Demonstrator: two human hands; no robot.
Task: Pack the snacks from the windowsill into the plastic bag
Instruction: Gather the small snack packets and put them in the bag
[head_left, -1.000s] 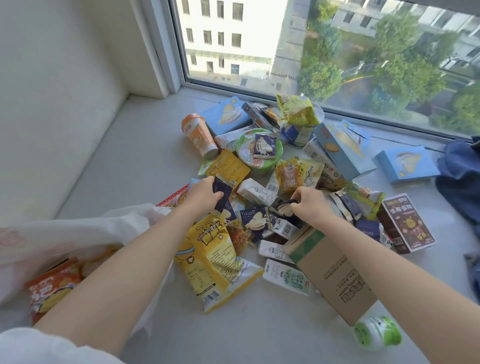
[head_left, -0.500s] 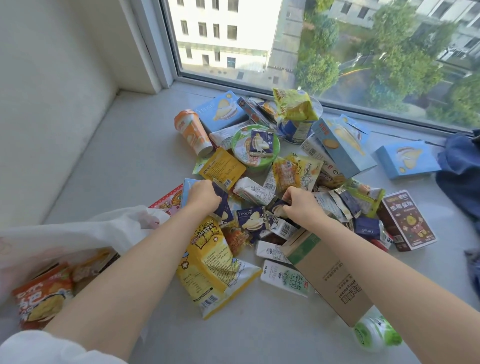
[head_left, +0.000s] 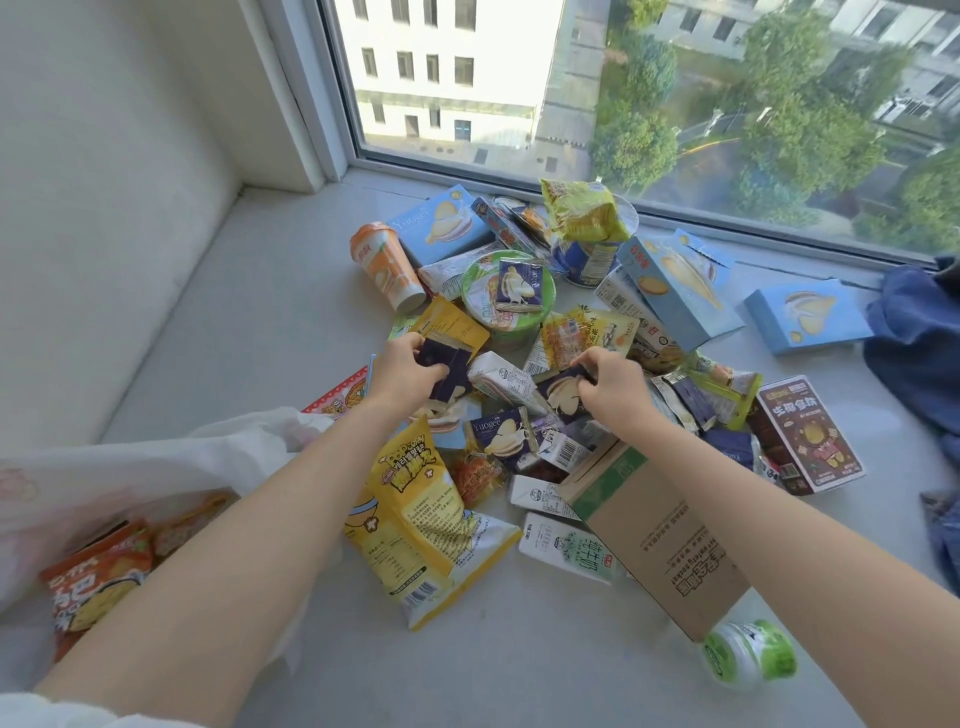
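A heap of snacks covers the windowsill (head_left: 260, 332). My left hand (head_left: 402, 371) grips a dark blue biscuit packet (head_left: 449, 371) at the heap's left side, lifted a little off the pile. My right hand (head_left: 610, 384) pinches another dark blue packet (head_left: 558, 397) showing cream biscuits, at the heap's middle. A white plastic bag (head_left: 156, 467) lies open at the lower left, with an orange snack bag (head_left: 98, 577) inside. A big yellow popcorn bag (head_left: 421, 525) lies between my forearms.
An orange cup (head_left: 384, 273), a green bowl (head_left: 506, 299), light blue boxes (head_left: 680, 288) and milk cartons (head_left: 566, 548) sit in the heap. A cardboard box (head_left: 660, 545) lies under my right forearm, a green bottle (head_left: 748, 657) beside it. Blue cloth (head_left: 914, 343) is at the right.
Both hands have closed on dark blue packets and raised them slightly from the pile. The view has tilted a little toward the window.
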